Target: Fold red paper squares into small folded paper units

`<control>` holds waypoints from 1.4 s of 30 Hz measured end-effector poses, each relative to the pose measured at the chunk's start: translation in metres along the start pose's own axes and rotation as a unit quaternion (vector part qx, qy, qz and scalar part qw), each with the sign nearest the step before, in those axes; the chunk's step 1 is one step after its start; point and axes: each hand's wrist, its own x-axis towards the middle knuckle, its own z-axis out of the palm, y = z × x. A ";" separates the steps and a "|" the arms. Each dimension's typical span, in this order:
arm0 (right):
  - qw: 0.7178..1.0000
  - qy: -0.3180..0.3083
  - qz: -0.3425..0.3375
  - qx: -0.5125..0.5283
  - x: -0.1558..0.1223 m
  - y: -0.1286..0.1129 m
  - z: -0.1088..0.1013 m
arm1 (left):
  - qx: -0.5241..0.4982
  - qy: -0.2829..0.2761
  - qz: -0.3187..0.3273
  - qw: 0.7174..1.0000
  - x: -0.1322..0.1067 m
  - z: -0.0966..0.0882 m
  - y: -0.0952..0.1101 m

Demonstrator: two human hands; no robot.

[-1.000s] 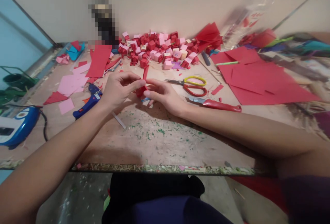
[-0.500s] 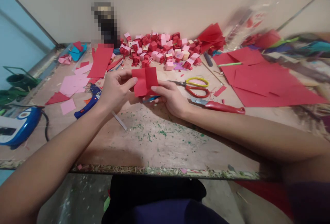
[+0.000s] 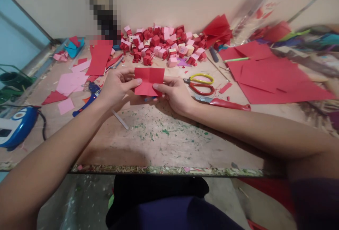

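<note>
Between my two hands, above the table, is a small creased square of red paper (image 3: pixel 149 79). My left hand (image 3: pixel 120 86) pinches its left edge, thumb on the front face. My right hand (image 3: pixel 176 94) grips its lower right side the same way. Something blue (image 3: pixel 150 98) shows under the paper at my right fingers; its kind is mostly hidden. Just beyond my right hand lie scissors (image 3: pixel 200 83) with one yellow and one red handle. A red-handled knife (image 3: pixel 224 103) rests beside my right forearm. Partly behind my left wrist is a blue glue gun (image 3: pixel 86 104).
A heap of small red and pink paper cubes (image 3: pixel 161 44) lies at the back against the wall. Large red sheets (image 3: pixel 275 78) spread over the right side. Pink paper (image 3: pixel 71 83) and a blue device (image 3: pixel 22 124) with a cord are at left. Green scraps litter the front.
The red paper has opened flatter and now faces me more squarely. My right thumb has shifted slightly along it, and less of the blue thing shows. The whole view has tilted slightly.
</note>
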 end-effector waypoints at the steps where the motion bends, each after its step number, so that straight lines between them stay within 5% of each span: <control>1: 1.000 -0.007 0.003 0.006 0.000 0.000 -0.001 | -0.006 0.004 -0.001 1.000 0.001 -0.001 0.000; 13: 0.997 -0.023 0.040 0.062 0.002 -0.007 -0.003 | -0.014 0.027 -0.037 0.999 -0.002 -0.008 0.016; 22: 0.997 -0.045 0.001 -0.067 -0.001 0.000 -0.003 | 0.107 -0.015 0.055 0.993 -0.008 0.005 0.029; 33: 0.997 -0.009 -0.019 -0.079 -0.002 -0.002 -0.004 | 0.048 0.035 -0.003 0.998 -0.006 0.013 0.008; 42: 0.996 -0.022 -0.009 -0.087 -0.003 -0.003 -0.004 | 0.057 0.023 0.024 0.998 -0.005 0.012 0.009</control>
